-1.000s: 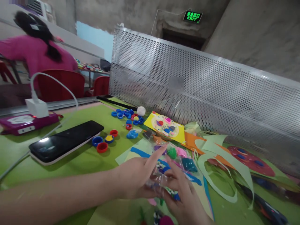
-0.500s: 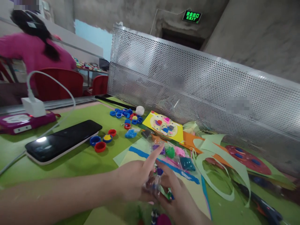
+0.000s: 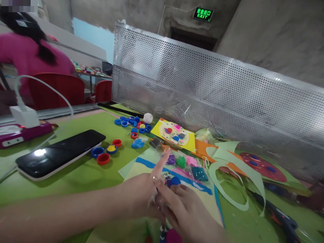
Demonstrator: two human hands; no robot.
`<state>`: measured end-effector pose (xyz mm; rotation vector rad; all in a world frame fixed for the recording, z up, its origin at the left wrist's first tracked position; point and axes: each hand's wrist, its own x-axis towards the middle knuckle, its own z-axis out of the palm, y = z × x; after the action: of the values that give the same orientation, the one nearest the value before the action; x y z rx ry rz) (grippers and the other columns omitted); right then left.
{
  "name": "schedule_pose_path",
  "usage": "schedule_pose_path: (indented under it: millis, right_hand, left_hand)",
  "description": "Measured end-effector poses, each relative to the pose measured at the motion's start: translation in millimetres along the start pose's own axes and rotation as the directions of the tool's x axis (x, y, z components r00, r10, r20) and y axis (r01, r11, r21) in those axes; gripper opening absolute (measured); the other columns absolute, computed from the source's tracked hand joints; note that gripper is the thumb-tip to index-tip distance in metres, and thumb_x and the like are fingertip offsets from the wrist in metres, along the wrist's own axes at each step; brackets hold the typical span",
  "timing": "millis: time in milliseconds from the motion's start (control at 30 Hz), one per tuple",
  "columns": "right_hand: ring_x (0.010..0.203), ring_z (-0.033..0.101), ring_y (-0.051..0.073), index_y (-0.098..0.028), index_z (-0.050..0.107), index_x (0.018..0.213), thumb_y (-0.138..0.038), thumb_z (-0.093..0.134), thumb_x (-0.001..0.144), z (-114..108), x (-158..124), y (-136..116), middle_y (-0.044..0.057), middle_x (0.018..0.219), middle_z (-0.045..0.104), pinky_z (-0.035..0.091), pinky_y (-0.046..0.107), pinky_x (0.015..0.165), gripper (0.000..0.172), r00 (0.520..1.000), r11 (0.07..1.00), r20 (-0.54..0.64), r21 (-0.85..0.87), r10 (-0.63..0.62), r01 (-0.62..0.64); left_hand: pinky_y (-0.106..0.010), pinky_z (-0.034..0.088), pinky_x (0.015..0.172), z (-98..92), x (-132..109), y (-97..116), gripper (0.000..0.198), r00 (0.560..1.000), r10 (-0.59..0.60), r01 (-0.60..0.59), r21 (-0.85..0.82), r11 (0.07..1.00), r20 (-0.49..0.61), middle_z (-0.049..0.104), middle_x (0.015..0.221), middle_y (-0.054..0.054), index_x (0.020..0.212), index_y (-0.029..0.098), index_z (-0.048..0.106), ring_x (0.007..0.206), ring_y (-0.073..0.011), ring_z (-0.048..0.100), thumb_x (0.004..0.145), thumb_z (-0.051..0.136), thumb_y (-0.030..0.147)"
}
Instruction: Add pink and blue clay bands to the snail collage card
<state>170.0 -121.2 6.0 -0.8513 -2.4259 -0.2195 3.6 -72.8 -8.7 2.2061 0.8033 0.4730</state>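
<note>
My left hand (image 3: 145,190) reaches in from the left, its index finger pointing up and the other fingers curled round a crinkled clear plastic bag (image 3: 158,199). From the right, my right hand (image 3: 186,206) pinches the same bag. Beneath both hands lies a pale sheet with a blue clay band (image 3: 149,164). Small bags of purple clay (image 3: 170,159), green clay (image 3: 181,162), pink clay (image 3: 191,161) and teal clay (image 3: 199,174) rest on it. Dark blue round pieces (image 3: 175,181) show just beyond my fingers.
A phone (image 3: 60,152) and power strip (image 3: 25,133) are at left. Blue and red rings (image 3: 103,159) lie near the phone. A yellow card (image 3: 174,135), paper strips (image 3: 240,195) and a dark-handled tool (image 3: 283,219) lie farther right. A metal mesh panel (image 3: 202,87) stands behind; a person (image 3: 37,50) sits back left.
My right hand has moved up and turned over, closer against my left hand. The blue pieces beyond the fingers are more exposed. The view has shifted slightly, so the scene sits farther left.
</note>
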Motion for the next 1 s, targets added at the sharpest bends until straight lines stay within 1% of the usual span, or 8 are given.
schedule_pose_path:
  millis: [133, 267, 333, 467, 600, 833, 900, 1000]
  right_hand:
    - [0.068, 0.063, 0.019, -0.026, 0.038, 0.134, -0.017, 0.048, 0.087, -8, -3, 9, 0.003, 0.081, 0.068, 0.053, 0.03, 0.062, 0.049, 0.982, 0.986, -0.103, 0.077, 0.156, -0.149]
    - [0.078, 0.063, 0.017, -0.028, 0.03, 0.135, -0.018, 0.048, 0.087, -13, -4, 21, 0.002, 0.086, 0.065, 0.054, 0.029, 0.066, 0.053, 0.861, 0.858, -0.22, 0.363, 0.458, -0.364]
    - [0.074, 0.063, 0.017, -0.026, 0.03, 0.134, -0.02, 0.047, 0.089, -10, -5, 27, 0.004, 0.088, 0.065, 0.054, 0.028, 0.06, 0.048, 0.835, 0.763, -0.135, 0.503, 0.534, -0.406]
    - [0.062, 0.062, 0.017, -0.023, 0.036, 0.13, -0.03, 0.047, 0.089, 3, -7, 35, 0.009, 0.092, 0.066, 0.053, 0.029, 0.052, 0.043, 0.807, 0.505, 0.115, 0.727, 0.579, -0.466]
    - [0.054, 0.058, 0.014, -0.022, 0.046, 0.119, -0.037, 0.054, 0.085, 15, -8, 36, 0.003, 0.078, 0.064, 0.05, 0.027, 0.05, 0.038, 0.734, 0.36, 0.156, 0.792, 0.661, -0.493]
    - [0.047, 0.054, 0.012, -0.021, 0.057, 0.101, -0.044, 0.069, 0.071, 18, -1, 36, 0.0, 0.069, 0.06, 0.046, 0.024, 0.045, 0.04, 0.677, 0.259, 0.224, 0.805, 0.701, -0.534]
    - [0.049, 0.056, 0.013, -0.02, 0.061, 0.095, -0.044, 0.073, 0.067, 18, -3, 39, 0.002, 0.069, 0.061, 0.047, 0.025, 0.046, 0.039, 0.663, 0.271, 0.232, 0.78, 0.712, -0.564]
    - [0.056, 0.06, 0.017, -0.019, 0.066, 0.085, -0.042, 0.076, 0.062, 18, -9, 44, 0.003, 0.068, 0.064, 0.049, 0.026, 0.05, 0.035, 0.667, 0.369, 0.203, 0.701, 0.717, -0.61]
  left_hand:
    - [-0.024, 0.042, 0.056, -23.9, 1, 4, 0.116, 0.991, -0.08, 0.092, 0.118, 0.989, -0.103, 0.063, 0.082, 0.003, 0.137, 0.023, -0.02, 0.064, -0.016, 0.06, 0.066, 0.071, 0.036]
    - [-0.032, 0.043, 0.061, -55.6, 4, -6, 0.093, 0.942, -0.137, 0.291, 0.537, 0.792, -0.308, 0.065, 0.089, -0.011, 0.141, 0.012, -0.003, 0.072, -0.0259, 0.062, 0.079, 0.058, 0.041]
    - [-0.035, 0.044, 0.066, -68.4, 6, -17, 0.082, 0.915, -0.143, 0.36, 0.599, 0.716, -0.378, 0.064, 0.094, -0.018, 0.14, 0.005, 0.007, 0.082, -0.0306, 0.062, 0.082, 0.053, 0.039]
    - [-0.035, 0.046, 0.074, -78.8, 9, -36, 0.076, 0.913, -0.143, 0.356, 0.575, 0.737, -0.382, 0.062, 0.107, -0.02, 0.138, 0.005, 0.017, 0.095, -0.0302, 0.06, 0.081, 0.052, 0.042]
    - [-0.032, 0.046, 0.075, -75.2, 11, -41, 0.07, 0.944, -0.116, 0.286, 0.587, 0.758, -0.31, 0.062, 0.112, -0.015, 0.13, 0.012, 0.034, 0.099, -0.0279, 0.06, 0.074, 0.06, 0.046]
    - [-0.034, 0.045, 0.072, -78.9, 14, -46, 0.052, 0.931, -0.146, 0.338, 0.638, 0.692, -0.334, 0.066, 0.099, -0.014, 0.109, 0.012, 0.053, 0.091, -0.0293, 0.061, 0.067, 0.07, 0.039]
    - [-0.041, 0.042, 0.08, -80.6, 15, -50, 0.057, 0.918, -0.135, 0.366, 0.663, 0.653, -0.374, 0.064, 0.102, -0.016, 0.112, 0.011, 0.052, 0.096, -0.0325, 0.057, 0.066, 0.072, 0.038]
    - [-0.051, 0.031, 0.091, -81.0, 16, -53, 0.072, 0.894, -0.088, 0.402, 0.698, 0.592, -0.44, 0.056, 0.115, -0.022, 0.124, 0.006, 0.041, 0.109, -0.0373, 0.046, 0.065, 0.074, 0.03]
